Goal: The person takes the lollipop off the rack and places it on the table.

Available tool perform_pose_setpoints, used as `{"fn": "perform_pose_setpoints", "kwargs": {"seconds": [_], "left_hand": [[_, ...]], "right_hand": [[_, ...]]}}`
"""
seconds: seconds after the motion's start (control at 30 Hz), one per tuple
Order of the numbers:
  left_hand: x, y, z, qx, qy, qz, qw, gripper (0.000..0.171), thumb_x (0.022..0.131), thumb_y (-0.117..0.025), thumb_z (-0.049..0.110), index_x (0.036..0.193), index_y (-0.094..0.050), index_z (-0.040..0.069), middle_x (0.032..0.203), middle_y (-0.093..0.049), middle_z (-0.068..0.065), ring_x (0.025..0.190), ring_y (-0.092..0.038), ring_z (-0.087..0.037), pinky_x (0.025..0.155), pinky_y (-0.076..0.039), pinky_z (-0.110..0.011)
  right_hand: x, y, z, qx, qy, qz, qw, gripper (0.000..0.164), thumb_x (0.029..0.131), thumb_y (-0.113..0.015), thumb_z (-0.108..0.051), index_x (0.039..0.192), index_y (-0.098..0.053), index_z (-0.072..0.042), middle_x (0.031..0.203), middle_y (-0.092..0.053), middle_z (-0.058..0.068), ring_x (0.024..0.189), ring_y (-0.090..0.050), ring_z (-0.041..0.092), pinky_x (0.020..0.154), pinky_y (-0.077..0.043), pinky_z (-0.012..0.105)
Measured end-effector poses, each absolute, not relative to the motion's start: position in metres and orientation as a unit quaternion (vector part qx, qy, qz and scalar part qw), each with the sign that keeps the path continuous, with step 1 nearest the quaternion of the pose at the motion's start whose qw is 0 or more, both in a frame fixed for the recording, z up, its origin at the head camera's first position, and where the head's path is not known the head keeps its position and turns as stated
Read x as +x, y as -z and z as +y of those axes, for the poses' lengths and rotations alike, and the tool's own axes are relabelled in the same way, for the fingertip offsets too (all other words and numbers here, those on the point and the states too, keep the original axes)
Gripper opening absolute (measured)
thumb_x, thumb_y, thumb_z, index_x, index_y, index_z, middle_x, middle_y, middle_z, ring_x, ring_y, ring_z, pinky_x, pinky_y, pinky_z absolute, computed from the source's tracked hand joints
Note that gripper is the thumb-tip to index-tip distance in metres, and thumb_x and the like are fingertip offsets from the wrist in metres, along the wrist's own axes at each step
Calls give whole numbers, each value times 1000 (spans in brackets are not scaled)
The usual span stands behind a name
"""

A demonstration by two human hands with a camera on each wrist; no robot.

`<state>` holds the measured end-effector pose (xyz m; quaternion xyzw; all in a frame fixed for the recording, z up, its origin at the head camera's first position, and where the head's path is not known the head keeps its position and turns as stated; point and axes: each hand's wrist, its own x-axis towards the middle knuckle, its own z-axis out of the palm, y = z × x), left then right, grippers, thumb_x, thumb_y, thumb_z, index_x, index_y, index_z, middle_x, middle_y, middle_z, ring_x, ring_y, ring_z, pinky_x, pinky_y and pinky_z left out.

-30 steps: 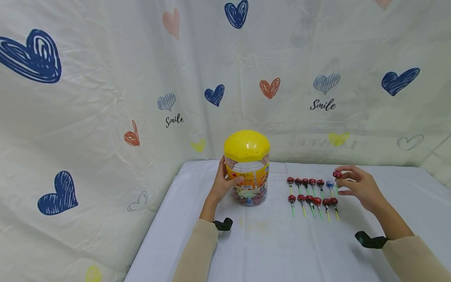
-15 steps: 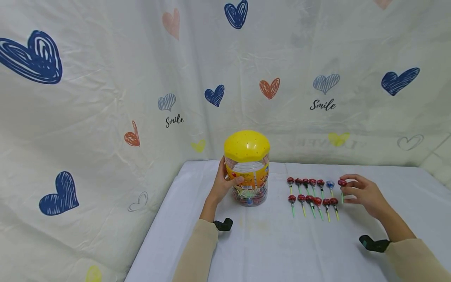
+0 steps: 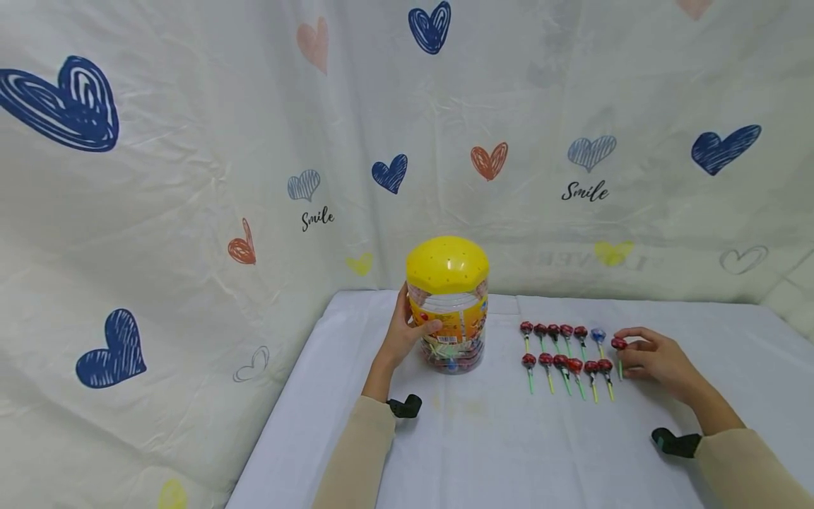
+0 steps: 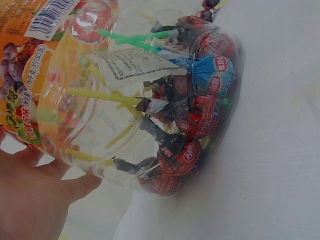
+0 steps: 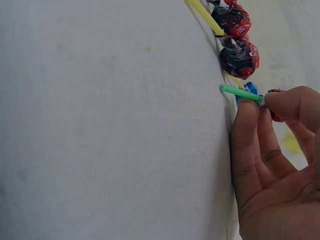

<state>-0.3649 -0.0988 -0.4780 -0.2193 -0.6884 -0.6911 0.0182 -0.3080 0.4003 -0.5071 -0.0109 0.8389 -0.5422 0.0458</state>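
Note:
My left hand (image 3: 405, 336) grips the side of a clear plastic jar (image 3: 453, 359) with a yellow lid (image 3: 448, 265), thumb across its orange label. Inside the jar, in the left wrist view, wrapped lollipops (image 4: 200, 117) lie heaped at the bottom. My right hand (image 3: 661, 364) pinches a red-wrapped lollipop (image 3: 619, 343) with a green stick (image 5: 237, 92), at the right end of the back row. Beside it lies a blue-wrapped lollipop (image 3: 598, 335). Two rows of lollipops, mostly red, lie heads away from me; the front row includes a red lollipop (image 3: 605, 365) on a yellow stick.
A white cloth covers the table (image 3: 496, 452). Behind it hangs a pale curtain (image 3: 432, 106) printed with hearts and "Smile". Each wrist wears a dark strap-like device, such as the left one (image 3: 405, 406).
My right hand has moved right and toward me, lowering the red lollipop from behind the blue one to the right of it. My left hand stays on the jar.

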Motion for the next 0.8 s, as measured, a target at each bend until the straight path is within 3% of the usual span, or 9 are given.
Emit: {"fn": "perform_pose_setpoints", "kwargs": {"seconds": [0.13,0.27,0.47,0.8], "left_hand": [[-365,478,-99,-225,694,-684,17,97,86,-83,43,156,-17,54,152,-47,6,144,-41,-22,121,-36,-58],[-365,478,-99,-233,698,-677,13,99,83,-84,48,156,-18,54,150,-49,3,142,-42,-23,120,-38,-55],[-363,477,-99,-236,697,-677,14,99,84,-83,47,157,-17,51,152,-47,2,143,-41,-25,120,-39,-54],[-362,476,-100,-235,698,-676,15,99,84,-84,44,157,-17,51,151,-48,1,143,-41,-26,120,-39,-55]], "right_hand": [[-309,505,400,-13,503,863,54,50,100,-66,-21,139,-48,3,116,-71,9,89,-67,6,75,-63,32],[-309,504,399,-7,446,893,55,55,100,-66,-25,143,-48,3,116,-69,17,87,-64,9,70,-61,30],[-310,501,396,-3,394,917,62,55,101,-65,-27,143,-49,4,112,-66,20,85,-58,19,66,-57,29],[-312,501,394,1,379,923,63,52,100,-65,-24,141,-51,5,110,-66,21,83,-59,19,64,-55,29]]}}
